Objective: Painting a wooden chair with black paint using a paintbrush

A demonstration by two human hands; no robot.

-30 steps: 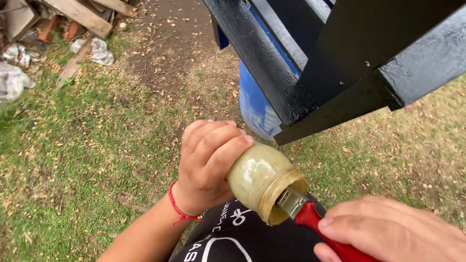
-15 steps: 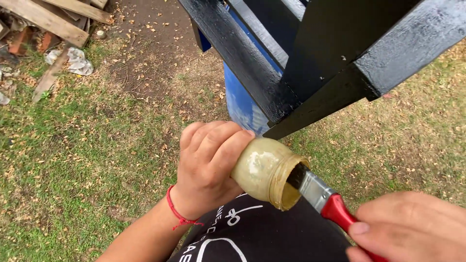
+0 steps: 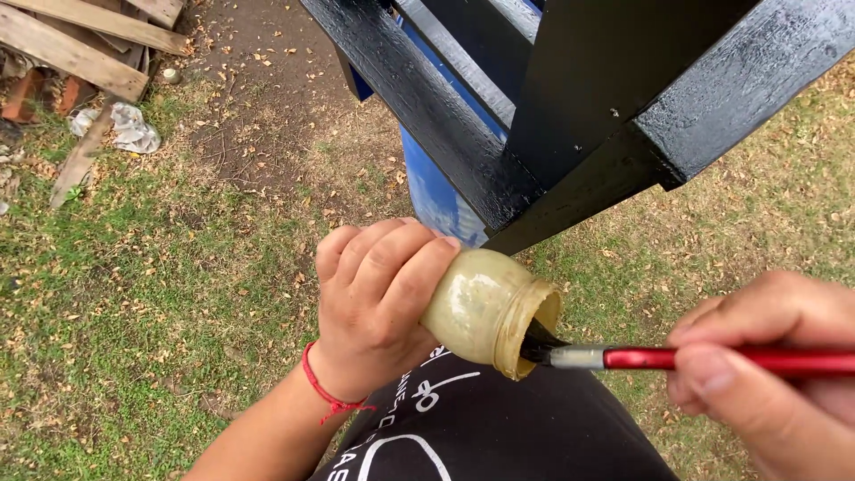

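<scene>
A small glass jar [image 3: 481,307], cloudy and smeared yellowish inside, lies tipped on its side in mid-air, its mouth turned to the right. What it holds is hard to make out through the coated glass. The left hand [image 3: 378,303] wraps round the jar's base, its grip closed on it with fingers over the top and thumb along the side, so the bottom of the jar is hidden. A red string bracelet [image 3: 322,392] circles that wrist. The dark bristles of a paintbrush [image 3: 623,358] sit inside the jar's mouth, the tip out of sight; a metal ferrule and red handle run to the right. The right hand [image 3: 766,374] pinches the handle, its grip closed on it, and is cut off by the frame's edge. Below the jar is black clothing [image 3: 499,428] with white markings, only partly seen. Above, black-painted wooden beams [image 3: 534,116] cross the view, covering most of a blue barrel [image 3: 436,191]. Grass [image 3: 134,294] with dry leaves lies beneath, and wooden planks [image 3: 80,44] rest at the top left
</scene>
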